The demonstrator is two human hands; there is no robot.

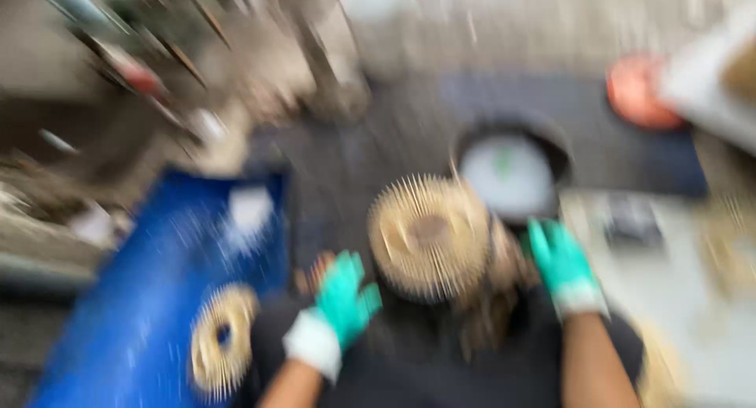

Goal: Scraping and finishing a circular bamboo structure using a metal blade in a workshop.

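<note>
Just beside both gloved hands: a ribbed golden disc

Heavily blurred, a round golden ribbed disc [429, 236] is seen at the centre, between two green-gloved hands. The left hand [343, 298] is held just beside its lower left edge, fingers spread and released. The right hand [561, 260] is set at its right edge; whether anything is grasped cannot be told. A second ribbed ring [221, 350] lies on a blue tray [150, 298], well apart.

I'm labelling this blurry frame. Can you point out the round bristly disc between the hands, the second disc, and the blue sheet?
bristly disc [429, 235]: head view, its hub.
second disc [221, 341]: head view, its ring.
blue sheet [134, 329]: head view, bare middle.
</note>
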